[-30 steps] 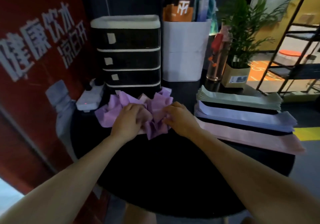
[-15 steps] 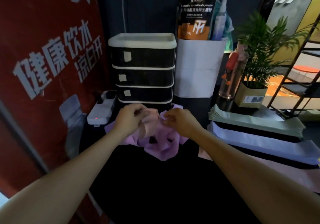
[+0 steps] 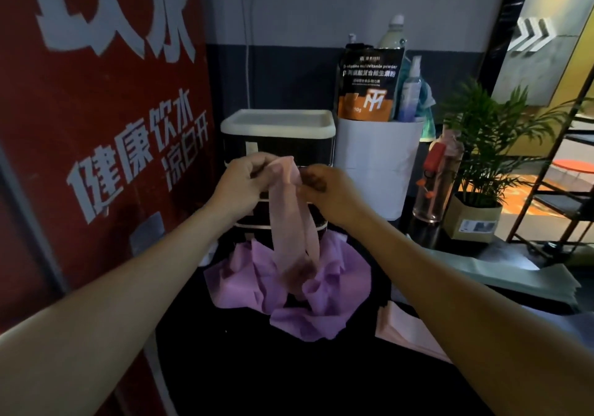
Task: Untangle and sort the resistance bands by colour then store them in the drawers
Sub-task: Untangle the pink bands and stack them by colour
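Observation:
A pink resistance band (image 3: 291, 222) hangs as a loop in front of the black drawer unit (image 3: 279, 136). My left hand (image 3: 244, 182) grips its top end, and my right hand (image 3: 328, 190) pinches it right beside. The band's lower end still sits in the crumpled pile of purple bands (image 3: 289, 290) on the black table (image 3: 289, 377). A flat stack of pink bands (image 3: 405, 329) lies at the right under my right forearm, and a stack of pale green bands (image 3: 514, 276) lies behind it.
A red panel (image 3: 96, 158) with white characters stands close on the left. Right of the drawers are a white bin (image 3: 379, 165) with a pouch and bottles, a clear bottle (image 3: 437, 177) and a potted plant (image 3: 482, 190). A black shelf frame (image 3: 553, 158) is at far right.
Both hands have risen from the table, pulling the pink band up out of the purple pile. The camera has tilted up, so the sorted stacks sit lower right.

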Action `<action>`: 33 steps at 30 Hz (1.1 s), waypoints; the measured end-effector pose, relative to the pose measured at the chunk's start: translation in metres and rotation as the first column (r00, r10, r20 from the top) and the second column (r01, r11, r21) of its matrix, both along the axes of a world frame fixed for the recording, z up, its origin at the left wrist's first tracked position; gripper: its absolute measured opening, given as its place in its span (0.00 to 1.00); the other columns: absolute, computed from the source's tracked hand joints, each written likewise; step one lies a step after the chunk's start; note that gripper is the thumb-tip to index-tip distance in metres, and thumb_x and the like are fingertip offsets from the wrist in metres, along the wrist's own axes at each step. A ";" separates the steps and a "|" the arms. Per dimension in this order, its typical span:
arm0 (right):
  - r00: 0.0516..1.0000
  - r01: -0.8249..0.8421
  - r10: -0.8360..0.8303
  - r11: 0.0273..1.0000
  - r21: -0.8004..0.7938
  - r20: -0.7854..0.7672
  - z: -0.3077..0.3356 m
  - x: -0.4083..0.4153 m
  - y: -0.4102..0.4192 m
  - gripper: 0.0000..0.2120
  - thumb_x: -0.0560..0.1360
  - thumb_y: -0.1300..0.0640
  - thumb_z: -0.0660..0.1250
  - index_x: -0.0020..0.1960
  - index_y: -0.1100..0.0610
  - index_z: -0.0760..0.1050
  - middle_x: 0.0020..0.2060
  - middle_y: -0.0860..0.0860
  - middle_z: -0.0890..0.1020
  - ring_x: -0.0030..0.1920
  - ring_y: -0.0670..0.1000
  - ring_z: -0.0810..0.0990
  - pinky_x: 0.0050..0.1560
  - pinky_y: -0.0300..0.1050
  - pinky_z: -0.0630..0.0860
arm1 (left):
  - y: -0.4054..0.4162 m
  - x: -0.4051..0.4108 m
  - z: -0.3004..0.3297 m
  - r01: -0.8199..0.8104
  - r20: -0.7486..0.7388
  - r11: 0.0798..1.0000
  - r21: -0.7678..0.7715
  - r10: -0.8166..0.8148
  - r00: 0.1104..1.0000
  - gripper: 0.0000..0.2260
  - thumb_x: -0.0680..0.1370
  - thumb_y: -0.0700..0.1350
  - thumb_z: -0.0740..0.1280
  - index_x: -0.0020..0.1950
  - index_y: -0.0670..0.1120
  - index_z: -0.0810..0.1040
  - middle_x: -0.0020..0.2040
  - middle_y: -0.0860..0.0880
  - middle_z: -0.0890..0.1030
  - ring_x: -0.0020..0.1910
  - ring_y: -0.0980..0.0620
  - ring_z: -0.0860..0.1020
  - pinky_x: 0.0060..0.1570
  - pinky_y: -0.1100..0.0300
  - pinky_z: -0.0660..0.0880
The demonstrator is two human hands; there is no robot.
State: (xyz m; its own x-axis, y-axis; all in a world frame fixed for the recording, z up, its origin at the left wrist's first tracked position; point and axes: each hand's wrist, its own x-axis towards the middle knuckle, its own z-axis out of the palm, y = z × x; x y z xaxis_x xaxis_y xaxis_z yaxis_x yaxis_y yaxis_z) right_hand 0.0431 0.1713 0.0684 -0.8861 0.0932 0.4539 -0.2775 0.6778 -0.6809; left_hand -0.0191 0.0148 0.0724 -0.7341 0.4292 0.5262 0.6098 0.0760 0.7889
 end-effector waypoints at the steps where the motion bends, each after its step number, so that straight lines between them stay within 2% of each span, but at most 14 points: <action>1: 1.000 0.010 -0.010 1.000 -0.019 -0.017 0.007 0.001 -0.001 0.06 0.76 0.58 0.65 0.48 0.61 0.78 0.44 0.57 0.82 0.47 0.56 0.81 0.52 0.55 0.78 | 0.000 0.001 0.006 0.013 0.023 0.999 0.034 -0.014 1.000 0.08 0.80 0.43 0.62 0.48 0.53 0.79 0.45 0.54 0.81 0.49 0.55 0.79 0.51 0.59 0.76; 4: 0.998 0.053 -0.056 0.996 -0.073 -0.037 0.027 0.002 -0.004 0.06 0.76 0.56 0.65 0.45 0.57 0.78 0.41 0.52 0.81 0.44 0.53 0.81 0.49 0.51 0.80 | 0.004 0.005 0.018 -0.003 0.081 0.991 0.134 -0.008 0.997 0.07 0.80 0.42 0.62 0.51 0.50 0.79 0.48 0.50 0.82 0.49 0.54 0.79 0.50 0.61 0.76; 8: 0.992 0.080 -0.094 0.986 -0.147 -0.088 0.045 0.001 -0.003 0.10 0.77 0.56 0.65 0.41 0.60 0.79 0.35 0.50 0.78 0.39 0.51 0.79 0.44 0.46 0.78 | 0.012 0.007 0.024 -0.237 0.103 0.962 0.137 0.224 0.969 0.07 0.75 0.41 0.68 0.51 0.48 0.73 0.48 0.52 0.76 0.48 0.57 0.75 0.47 0.67 0.72; 9: 0.992 0.081 -0.097 0.982 -0.171 -0.085 0.049 0.001 -0.002 0.11 0.77 0.56 0.65 0.40 0.60 0.79 0.35 0.50 0.78 0.40 0.51 0.79 0.45 0.46 0.78 | 0.014 0.009 0.025 -0.243 0.122 0.959 0.149 0.226 0.967 0.06 0.76 0.42 0.68 0.50 0.48 0.72 0.46 0.53 0.75 0.47 0.56 0.75 0.46 0.66 0.72; 11: 0.995 0.066 -0.081 0.975 -0.210 -0.062 0.056 0.000 0.000 0.11 0.77 0.56 0.65 0.38 0.60 0.78 0.35 0.53 0.78 0.40 0.53 0.79 0.47 0.50 0.78 | 0.017 0.015 0.028 -0.110 0.167 0.978 0.177 0.080 0.983 0.00 0.78 0.44 0.64 0.48 0.48 0.74 0.48 0.49 0.79 0.49 0.53 0.77 0.46 0.64 0.74; 13: 0.998 0.015 -0.030 0.966 -0.260 -0.054 0.064 0.001 0.002 0.12 0.77 0.57 0.65 0.36 0.59 0.76 0.33 0.54 0.77 0.37 0.53 0.77 0.46 0.52 0.77 | 0.020 0.019 0.032 -0.009 0.111 0.996 0.091 -0.001 0.994 0.05 0.79 0.46 0.62 0.52 0.46 0.75 0.52 0.47 0.79 0.51 0.52 0.78 0.46 0.66 0.75; 16: 0.997 -0.072 0.058 0.945 -0.320 -0.052 0.078 0.006 0.003 0.12 0.79 0.60 0.61 0.37 0.56 0.76 0.34 0.52 0.77 0.37 0.50 0.76 0.46 0.49 0.77 | 0.023 0.019 0.036 -0.010 0.022 0.999 0.050 0.009 1.000 0.11 0.76 0.44 0.67 0.57 0.44 0.73 0.49 0.52 0.78 0.47 0.58 0.78 0.43 0.72 0.74; 19: 0.992 -0.125 0.129 0.921 -0.368 -0.013 0.085 0.012 0.003 0.12 0.80 0.60 0.58 0.41 0.55 0.76 0.37 0.51 0.78 0.39 0.48 0.78 0.48 0.47 0.78 | 0.023 0.012 0.037 -0.122 -0.005 0.987 0.101 0.123 0.992 0.08 0.75 0.40 0.69 0.52 0.44 0.73 0.44 0.53 0.76 0.41 0.59 0.76 0.39 0.74 0.73; 22: 0.987 -0.129 0.155 0.931 -0.343 0.051 0.085 0.019 0.005 0.12 0.81 0.60 0.55 0.44 0.55 0.76 0.42 0.56 0.79 0.44 0.53 0.78 0.52 0.51 0.77 | 0.022 0.007 0.035 -0.166 -0.142 0.986 0.031 0.168 0.975 0.01 0.77 0.40 0.66 0.46 0.44 0.75 0.42 0.49 0.79 0.40 0.56 0.76 0.40 0.69 0.71; 24: 0.987 -0.106 0.139 0.938 -0.331 0.076 0.086 0.022 0.009 0.13 0.81 0.61 0.54 0.45 0.54 0.76 0.45 0.56 0.79 0.47 0.54 0.78 0.57 0.54 0.76 | 0.021 0.006 0.034 -0.190 -0.179 0.982 -0.006 0.186 0.966 0.04 0.78 0.41 0.64 0.44 0.43 0.76 0.40 0.48 0.79 0.39 0.54 0.75 0.37 0.73 0.69; 26: 0.988 -0.055 0.098 0.948 -0.314 0.120 0.086 0.024 0.013 0.13 0.81 0.62 0.54 0.46 0.53 0.75 0.42 0.52 0.78 0.45 0.50 0.77 0.52 0.48 0.77 | 0.020 0.005 0.037 -0.213 -0.101 0.977 0.009 0.213 0.972 0.05 0.80 0.42 0.61 0.45 0.44 0.74 0.40 0.49 0.78 0.39 0.54 0.75 0.38 0.71 0.70; 29: 0.988 0.012 0.027 0.967 -0.254 0.152 0.082 0.025 0.017 0.12 0.80 0.61 0.54 0.42 0.56 0.73 0.36 0.50 0.73 0.37 0.47 0.71 0.36 0.37 0.67 | 0.019 0.003 0.041 -0.226 0.037 0.974 0.029 0.225 0.974 0.07 0.81 0.42 0.57 0.45 0.45 0.72 0.39 0.50 0.75 0.38 0.55 0.72 0.38 0.64 0.69; 31: 0.986 -0.019 0.051 0.981 -0.192 0.159 0.078 0.026 0.019 0.09 0.79 0.59 0.58 0.45 0.60 0.75 0.37 0.51 0.73 0.37 0.47 0.71 0.37 0.37 0.66 | 0.020 0.001 0.042 -0.191 0.129 0.980 0.055 0.182 0.975 0.09 0.81 0.43 0.56 0.43 0.47 0.72 0.39 0.49 0.74 0.39 0.54 0.71 0.40 0.62 0.68; 33: 0.983 -0.010 0.013 1.000 -0.014 0.185 0.076 0.026 0.021 0.07 0.76 0.59 0.64 0.52 0.61 0.75 0.40 0.51 0.75 0.41 0.48 0.72 0.39 0.37 0.68 | 0.021 0.001 0.041 -0.153 0.216 0.985 0.079 0.133 0.967 0.10 0.81 0.43 0.57 0.42 0.47 0.73 0.40 0.48 0.74 0.41 0.52 0.72 0.43 0.59 0.69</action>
State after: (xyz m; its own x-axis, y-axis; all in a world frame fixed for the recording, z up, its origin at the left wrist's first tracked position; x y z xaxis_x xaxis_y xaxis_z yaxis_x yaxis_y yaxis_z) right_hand 0.0690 0.1919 0.1439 -0.9558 0.0875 0.2806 -0.1533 0.6660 -0.7300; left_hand -0.0179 0.0362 0.1135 -0.8821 0.2679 0.3875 0.4189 0.0695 0.9054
